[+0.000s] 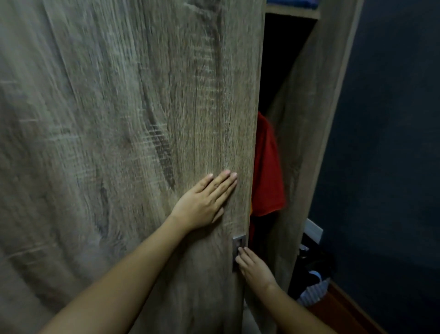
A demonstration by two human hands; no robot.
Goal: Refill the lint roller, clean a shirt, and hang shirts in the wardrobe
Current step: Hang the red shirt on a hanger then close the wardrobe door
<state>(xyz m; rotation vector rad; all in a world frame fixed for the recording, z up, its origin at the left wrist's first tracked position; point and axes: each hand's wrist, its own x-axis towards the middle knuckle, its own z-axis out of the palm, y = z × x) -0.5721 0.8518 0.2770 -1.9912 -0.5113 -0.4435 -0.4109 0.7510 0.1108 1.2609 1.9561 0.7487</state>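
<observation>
1. Room: a dark blue wall (381, 143) stands to the right, above a strip of reddish wood floor (338, 307).
2. A wood-grain wardrobe (309, 119) fills most of the view. Its door (119, 119) covers the left and centre and leaves a narrow gap on the right.
3. The interior seen through the gap is dark. A red shirt (266, 171) hangs inside, just behind the door's edge.
4. A shelf (292, 12) crosses the top of the gap, with something blue (292, 2) on it.
5. Left hand (202, 205): flat on the door near its edge, fingers straight and together, grasping nothing.
6. Right hand (256, 268): lower down, fingertips touching the metal recessed handle (238, 243) at the door's edge. Whether they hook into it cannot be told.
7. A striped bag (314, 293) sits on the floor beside the wardrobe. Its contents are unclear.
</observation>
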